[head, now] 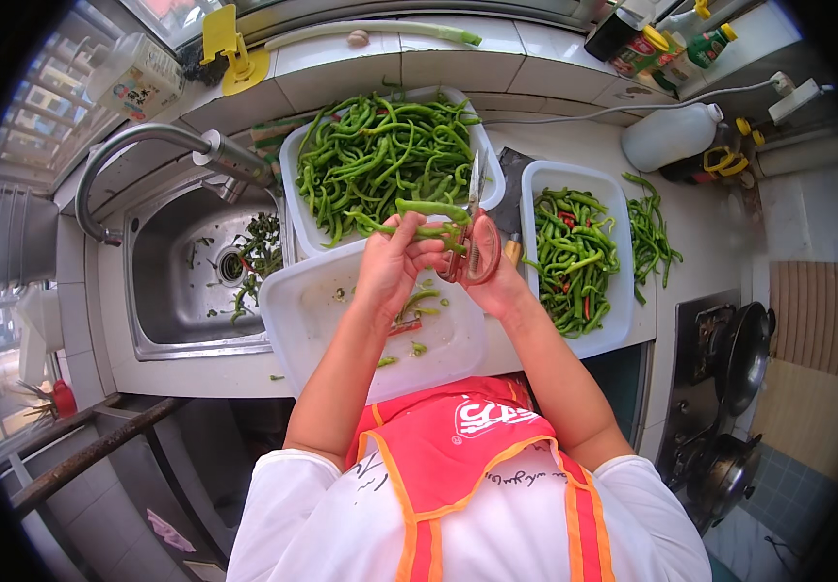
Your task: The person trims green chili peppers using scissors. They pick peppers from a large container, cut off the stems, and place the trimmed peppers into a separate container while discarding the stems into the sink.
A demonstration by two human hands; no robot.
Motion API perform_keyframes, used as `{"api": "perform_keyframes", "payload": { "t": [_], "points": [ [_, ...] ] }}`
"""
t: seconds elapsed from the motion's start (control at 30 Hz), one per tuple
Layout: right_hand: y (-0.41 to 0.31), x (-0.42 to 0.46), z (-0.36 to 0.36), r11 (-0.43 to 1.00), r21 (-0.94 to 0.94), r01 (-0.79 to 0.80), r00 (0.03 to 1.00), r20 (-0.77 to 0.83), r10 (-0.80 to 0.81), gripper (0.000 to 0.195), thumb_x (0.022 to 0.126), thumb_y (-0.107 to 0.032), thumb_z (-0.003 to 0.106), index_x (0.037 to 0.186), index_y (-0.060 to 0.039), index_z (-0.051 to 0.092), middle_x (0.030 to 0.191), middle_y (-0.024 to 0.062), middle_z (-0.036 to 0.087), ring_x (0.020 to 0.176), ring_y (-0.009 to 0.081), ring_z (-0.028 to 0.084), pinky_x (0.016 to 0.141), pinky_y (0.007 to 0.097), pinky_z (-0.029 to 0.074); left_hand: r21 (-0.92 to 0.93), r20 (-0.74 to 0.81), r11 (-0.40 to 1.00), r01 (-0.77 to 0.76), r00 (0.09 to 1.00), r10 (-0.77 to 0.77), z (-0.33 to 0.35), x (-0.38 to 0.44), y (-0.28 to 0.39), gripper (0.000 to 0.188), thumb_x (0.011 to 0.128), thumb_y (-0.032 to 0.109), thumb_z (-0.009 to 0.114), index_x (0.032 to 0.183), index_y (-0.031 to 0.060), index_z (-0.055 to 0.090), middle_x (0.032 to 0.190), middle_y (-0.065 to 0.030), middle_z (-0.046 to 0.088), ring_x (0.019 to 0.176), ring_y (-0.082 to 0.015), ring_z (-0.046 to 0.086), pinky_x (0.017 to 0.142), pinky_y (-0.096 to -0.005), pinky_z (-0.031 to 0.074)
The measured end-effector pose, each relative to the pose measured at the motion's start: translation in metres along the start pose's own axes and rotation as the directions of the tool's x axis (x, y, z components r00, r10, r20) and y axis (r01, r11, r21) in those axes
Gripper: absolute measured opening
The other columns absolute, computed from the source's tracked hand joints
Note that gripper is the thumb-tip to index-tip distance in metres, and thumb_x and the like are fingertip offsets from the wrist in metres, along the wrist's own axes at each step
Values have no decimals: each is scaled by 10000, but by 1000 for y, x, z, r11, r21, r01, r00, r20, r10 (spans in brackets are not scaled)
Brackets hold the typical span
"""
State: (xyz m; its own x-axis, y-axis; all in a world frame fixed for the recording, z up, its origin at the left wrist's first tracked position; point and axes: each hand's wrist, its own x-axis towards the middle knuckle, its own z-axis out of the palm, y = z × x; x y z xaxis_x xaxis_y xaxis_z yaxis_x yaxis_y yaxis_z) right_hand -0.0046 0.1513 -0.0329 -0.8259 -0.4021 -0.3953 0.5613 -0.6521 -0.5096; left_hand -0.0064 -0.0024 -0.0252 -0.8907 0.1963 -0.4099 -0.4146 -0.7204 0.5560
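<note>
My left hand holds a few green chili peppers above the back edge of a white plastic tray. In my right hand are spring-handled scissors with reddish handles, blades pointing away from me beside the peppers' ends. Pepper pieces and small stem bits lie in the near tray. Behind it, a larger tub is heaped with long green peppers. The tub on the right holds green peppers with some red ones.
Left is a steel sink with scraps near its drain, under a curved faucet. Loose peppers lie right of the right tub. A white jug and bottles stand at the back right. A wok sits on the stove.
</note>
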Motion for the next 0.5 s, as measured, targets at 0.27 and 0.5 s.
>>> {"api": "perform_keyframes", "payload": {
  "t": [0.27, 0.5],
  "points": [
    [3, -6, 4, 937, -291, 192, 974, -63, -219, 239, 807, -163, 588, 998, -73, 477, 805, -1, 524, 677, 75, 517, 560, 213, 417, -11, -8, 999, -46, 999, 46, 12, -2, -14, 195, 910, 208, 448, 948, 18, 453, 1025, -182, 564, 843, -220, 618, 707, -299, 539],
    [4, -13, 9, 912, -284, 295, 926, -151, -346, 226, 786, -181, 601, 945, -43, 520, 729, 6, 538, 570, 78, 499, 476, 213, 373, 119, 8, 982, -146, 989, 146, 25, -5, -21, 192, 931, 206, 396, 950, 26, 460, 966, -130, 567, 802, -176, 589, 707, -280, 505]
  ]
}}
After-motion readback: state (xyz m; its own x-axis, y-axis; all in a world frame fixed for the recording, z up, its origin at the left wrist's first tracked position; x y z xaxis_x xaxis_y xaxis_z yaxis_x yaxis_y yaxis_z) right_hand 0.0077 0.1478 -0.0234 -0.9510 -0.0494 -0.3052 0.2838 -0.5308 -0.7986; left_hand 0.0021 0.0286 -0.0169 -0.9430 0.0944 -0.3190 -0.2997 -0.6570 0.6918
